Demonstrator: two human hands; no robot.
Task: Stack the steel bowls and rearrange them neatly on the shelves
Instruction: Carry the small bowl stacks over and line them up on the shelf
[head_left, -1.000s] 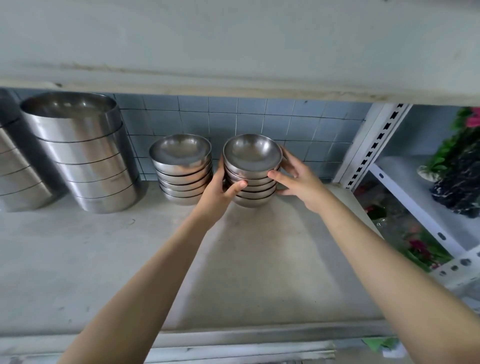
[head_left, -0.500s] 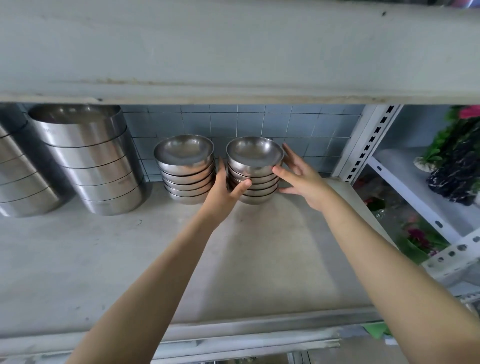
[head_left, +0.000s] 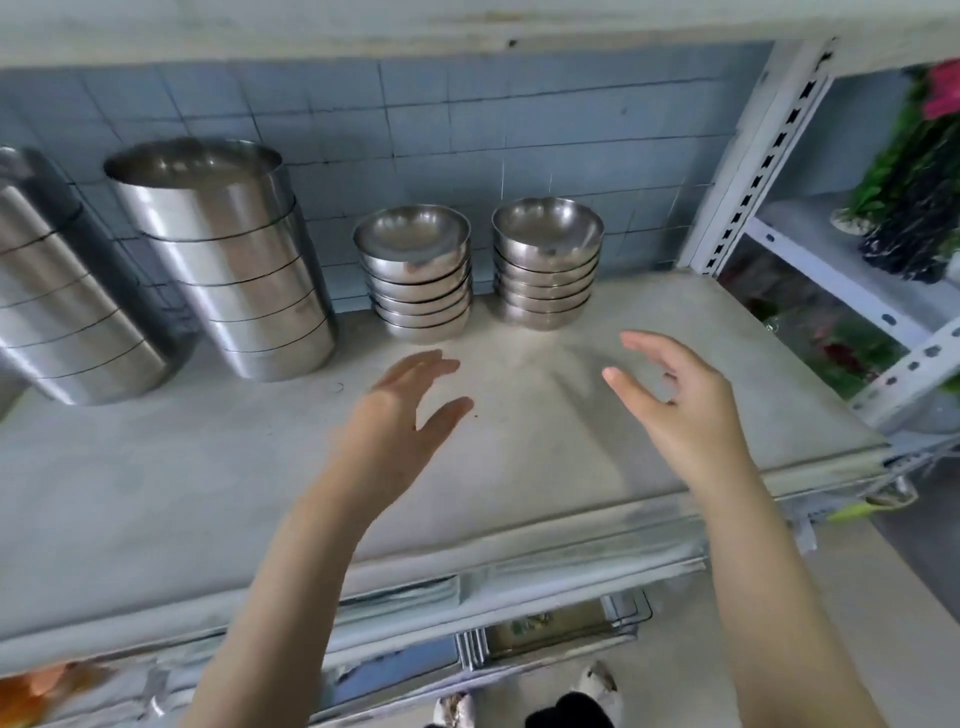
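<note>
Your left hand (head_left: 400, 415) and right hand (head_left: 675, 400) hover mid-frame above the bare grey shelf (head_left: 156, 467), both spread wide with fingers loose and nothing in either palm. The right stack of bowls (head_left: 546, 265) sits just above and between your hands in the frame, back against the blue tiled wall (head_left: 467, 130), clear of both hands. Your right fingertips (head_left: 631, 340) point up toward its lower edge without touching it. Just to its left, with a narrow gap between them, stands the left stack of bowls (head_left: 415, 275), directly above your left hand and likewise untouched. Both stacks stand upright and nested.

In the upper left of the frame, a tall stack of straight-sided steel containers (head_left: 223, 260) stands on the same shelf, and a second container stack (head_left: 57, 291) beside it is cut off by the left edge. You cannot count the bowls reliably, since the lower rims blur together. At the right edge, a white slotted upright (head_left: 748, 166) borders a neighbouring rack holding plants (head_left: 914, 171), blurred and partly out of frame. Whatever lies beneath the shelf at the bottom is smeared and hard to make out.
</note>
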